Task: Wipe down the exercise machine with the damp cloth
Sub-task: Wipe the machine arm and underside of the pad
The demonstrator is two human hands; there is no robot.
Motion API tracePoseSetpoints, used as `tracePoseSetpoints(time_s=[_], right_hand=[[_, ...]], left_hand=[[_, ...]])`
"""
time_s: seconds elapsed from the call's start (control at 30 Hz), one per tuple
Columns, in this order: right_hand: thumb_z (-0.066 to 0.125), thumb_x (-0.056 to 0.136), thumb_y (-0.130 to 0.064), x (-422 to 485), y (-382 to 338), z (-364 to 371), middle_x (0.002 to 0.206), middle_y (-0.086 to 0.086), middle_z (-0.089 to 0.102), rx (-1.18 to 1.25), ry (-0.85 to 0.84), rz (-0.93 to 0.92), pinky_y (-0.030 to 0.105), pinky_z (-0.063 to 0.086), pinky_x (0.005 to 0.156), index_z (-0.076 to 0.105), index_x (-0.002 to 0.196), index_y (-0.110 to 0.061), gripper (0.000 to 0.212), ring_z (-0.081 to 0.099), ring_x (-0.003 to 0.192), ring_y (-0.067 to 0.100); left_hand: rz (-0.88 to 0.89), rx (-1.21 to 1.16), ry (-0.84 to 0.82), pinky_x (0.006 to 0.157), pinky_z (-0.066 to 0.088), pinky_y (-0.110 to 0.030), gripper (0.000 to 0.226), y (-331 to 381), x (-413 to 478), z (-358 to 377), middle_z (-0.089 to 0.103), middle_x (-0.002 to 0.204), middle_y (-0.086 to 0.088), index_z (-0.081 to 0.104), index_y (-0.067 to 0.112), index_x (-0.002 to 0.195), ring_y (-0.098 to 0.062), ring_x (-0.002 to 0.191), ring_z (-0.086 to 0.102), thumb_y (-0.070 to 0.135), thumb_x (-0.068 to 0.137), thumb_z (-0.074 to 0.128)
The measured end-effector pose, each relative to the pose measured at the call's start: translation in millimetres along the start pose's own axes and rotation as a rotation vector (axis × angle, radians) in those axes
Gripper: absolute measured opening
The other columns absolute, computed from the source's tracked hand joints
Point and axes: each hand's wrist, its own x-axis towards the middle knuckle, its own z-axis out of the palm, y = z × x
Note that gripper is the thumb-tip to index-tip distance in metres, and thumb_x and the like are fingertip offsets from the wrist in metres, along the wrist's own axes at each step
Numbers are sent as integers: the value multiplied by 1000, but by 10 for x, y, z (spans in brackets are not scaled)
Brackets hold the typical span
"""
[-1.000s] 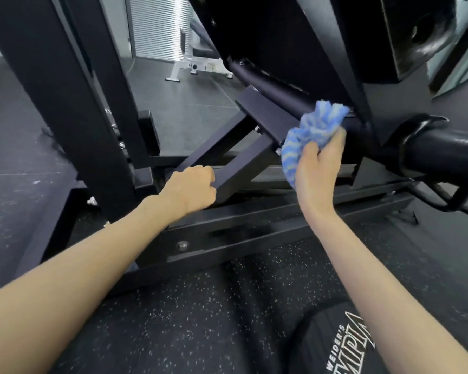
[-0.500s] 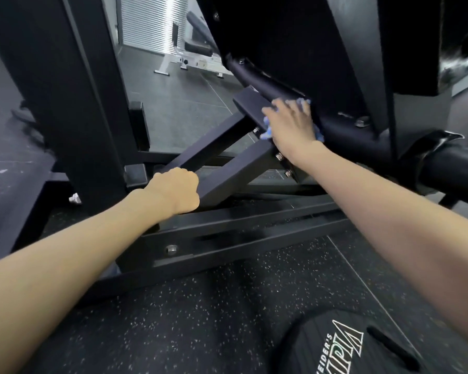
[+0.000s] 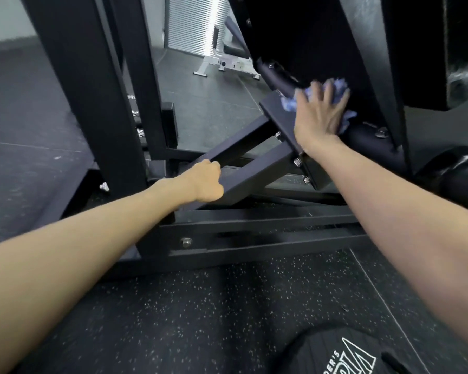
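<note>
A black steel exercise machine fills the view, with a slanted square brace rising from its base rails to a round tube under a dark pad. My left hand grips the lower end of that brace, fingers curled round it. My right hand lies flat with spread fingers on a blue and white cloth, pressing it against the round tube where the brace plate meets it. Most of the cloth is hidden under the palm.
A thick black upright stands at the left. Base rails with bolts run across the speckled rubber floor. A white bench frame sits far back. A dark garment with white lettering lies at the bottom edge.
My right hand turned palm down onto the cloth and slid it up along the tube, further from me. My left hand kept its grip on the brace.
</note>
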Motion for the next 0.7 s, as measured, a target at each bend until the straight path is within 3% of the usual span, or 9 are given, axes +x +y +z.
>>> tracePoseSetpoints(time_s=[0.1, 0.27, 0.37, 0.47, 0.6, 0.7], right_hand=[[45, 93, -24, -58, -25, 126, 138, 9, 42, -201, -175, -123, 51, 17, 113, 48, 131, -16, 40, 25, 134, 32], [43, 93, -26, 36, -29, 184, 133, 8, 48, -225, -153, -248, 44, 24, 106, 51, 127, -17, 36, 35, 127, 29], [47, 91, -20, 41, 21, 213, 127, 5, 52, -228, -153, -351, 40, 28, 99, 56, 121, -22, 32, 40, 121, 29], [48, 90, -13, 77, -20, 141, 130, 6, 51, -130, -197, -330, 40, 29, 98, 54, 126, -23, 38, 40, 123, 29], [49, 91, -10, 70, -218, 153, 125, 14, 51, 51, -199, -298, 42, 34, 92, 42, 125, -8, 35, 45, 119, 32], [52, 91, -9, 146, -253, 248, 124, 14, 50, 35, -197, -283, 41, 35, 92, 51, 118, -7, 28, 45, 118, 32]], left_hand=[[-31, 17, -36, 91, 45, -40, 33, 30, 13, -23, 49, 121, -19, 47, -2, 122, -31, 105, 52, 7, 90, 47], [3, 53, -38, 89, 45, -34, 40, 218, 180, -202, 53, 126, -20, 44, -3, 129, -34, 112, 53, 7, 90, 42], [30, 45, -76, 86, 44, -34, 39, 290, 351, -190, 55, 125, -17, 49, 0, 126, -32, 107, 54, 8, 89, 40], [56, 39, -118, 80, 41, -32, 38, 324, 493, -135, 54, 125, -17, 48, -1, 127, -28, 96, 50, 8, 91, 39], [83, -33, -88, 82, 44, -32, 33, 286, 673, -131, 55, 114, -16, 50, 2, 120, -27, 90, 47, 8, 89, 40], [109, -90, -33, 74, 41, -28, 27, 263, 753, -126, 49, 101, -11, 51, 13, 114, -26, 85, 47, 7, 90, 40]])
